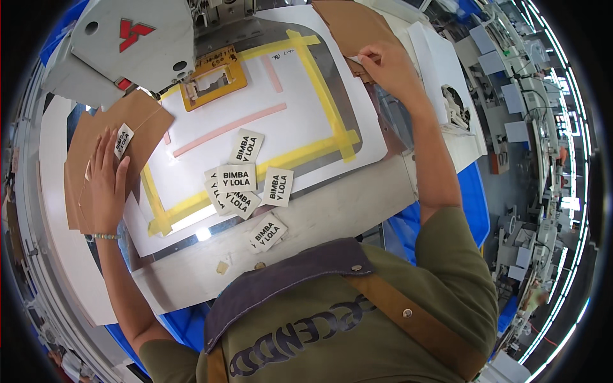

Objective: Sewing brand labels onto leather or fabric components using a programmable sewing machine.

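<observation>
My left hand [107, 182] lies flat, fingers stretched, over brown fabric pieces [143, 113] at the left. Beside its fingertips a white label [124, 140] with dark print sits on the brown fabric, and a thin thread crosses the piece. At the far right my right hand [386, 69] is closed in a pinch at the edge of a stack of brown fabric panels [351, 22]. A small white bit shows at its fingertips; I cannot tell what it is. Several loose white labels [237, 177] lie in a loose pile near the table's front.
A sewing machine head [131, 41] hangs over the far left. Below it is a yellow clamp frame [236, 87] on a white sheet edged with yellow tape [319, 96]. Blue bins [472, 198] stand below the table edge, and white paper [428, 64] lies at the right.
</observation>
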`<action>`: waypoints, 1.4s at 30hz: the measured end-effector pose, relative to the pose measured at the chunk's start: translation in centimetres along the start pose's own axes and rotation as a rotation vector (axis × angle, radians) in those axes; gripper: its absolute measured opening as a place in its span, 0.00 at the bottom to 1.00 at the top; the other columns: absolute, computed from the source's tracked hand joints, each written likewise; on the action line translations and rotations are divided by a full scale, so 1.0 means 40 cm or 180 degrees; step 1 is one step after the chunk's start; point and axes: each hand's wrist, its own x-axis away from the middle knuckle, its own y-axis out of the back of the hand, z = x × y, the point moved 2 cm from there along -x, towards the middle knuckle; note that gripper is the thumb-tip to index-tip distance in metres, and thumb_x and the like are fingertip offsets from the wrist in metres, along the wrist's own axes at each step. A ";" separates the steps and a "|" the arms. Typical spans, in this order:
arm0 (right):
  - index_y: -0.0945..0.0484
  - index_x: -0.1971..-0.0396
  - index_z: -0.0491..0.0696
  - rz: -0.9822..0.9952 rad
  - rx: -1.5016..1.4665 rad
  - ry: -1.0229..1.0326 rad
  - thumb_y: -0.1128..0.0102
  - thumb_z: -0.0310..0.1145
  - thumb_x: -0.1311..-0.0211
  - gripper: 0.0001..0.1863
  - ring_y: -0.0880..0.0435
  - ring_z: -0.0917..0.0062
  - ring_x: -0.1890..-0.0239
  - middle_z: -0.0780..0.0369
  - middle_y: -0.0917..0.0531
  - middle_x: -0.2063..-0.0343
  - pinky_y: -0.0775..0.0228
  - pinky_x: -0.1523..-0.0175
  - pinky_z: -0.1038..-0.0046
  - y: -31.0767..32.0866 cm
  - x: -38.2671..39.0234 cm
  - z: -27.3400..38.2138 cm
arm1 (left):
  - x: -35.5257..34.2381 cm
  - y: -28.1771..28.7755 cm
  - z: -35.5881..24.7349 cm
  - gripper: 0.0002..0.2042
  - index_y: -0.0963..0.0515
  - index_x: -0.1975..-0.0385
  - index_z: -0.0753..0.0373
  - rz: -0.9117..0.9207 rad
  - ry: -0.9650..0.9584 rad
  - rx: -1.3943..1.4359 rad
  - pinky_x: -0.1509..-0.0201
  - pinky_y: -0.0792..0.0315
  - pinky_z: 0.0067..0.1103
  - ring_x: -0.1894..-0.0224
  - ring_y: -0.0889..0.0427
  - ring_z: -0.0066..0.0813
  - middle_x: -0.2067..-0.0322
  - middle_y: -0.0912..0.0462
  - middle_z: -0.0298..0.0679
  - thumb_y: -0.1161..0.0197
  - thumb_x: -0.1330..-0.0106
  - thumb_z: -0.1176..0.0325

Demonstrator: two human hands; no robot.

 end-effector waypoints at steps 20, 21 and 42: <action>0.15 0.65 0.51 -0.0048 0.0488 0.2864 0.38 0.28 0.39 0.05 0.16 0.71 0.57 0.66 0.16 0.64 0.23 0.53 0.68 -0.196 -0.043 0.365 | -0.047 0.064 -0.335 0.31 0.25 0.33 0.60 -0.0737 -0.0921 0.1904 0.33 0.26 0.37 0.37 0.20 0.46 0.37 0.18 0.43 0.25 0.39 0.75; 0.16 0.67 0.52 0.0054 0.0460 0.3099 0.37 0.28 0.42 0.05 0.17 0.69 0.55 0.66 0.17 0.62 0.23 0.53 0.67 -0.235 -0.026 0.390 | -0.051 0.049 -0.372 0.33 0.26 0.32 0.59 -0.0912 -0.1220 0.1747 0.34 0.25 0.37 0.40 0.19 0.47 0.37 0.19 0.44 0.25 0.40 0.74; 0.33 0.27 0.39 0.1346 0.0557 0.1783 0.44 0.53 0.24 0.38 0.42 0.59 0.19 0.53 0.34 0.24 0.59 0.16 0.50 -0.190 0.120 0.402 | -0.043 -0.032 -0.386 0.24 0.21 0.38 0.65 -0.0112 -0.1553 0.0312 0.30 0.30 0.38 0.30 0.27 0.44 0.32 0.23 0.41 0.34 0.28 0.58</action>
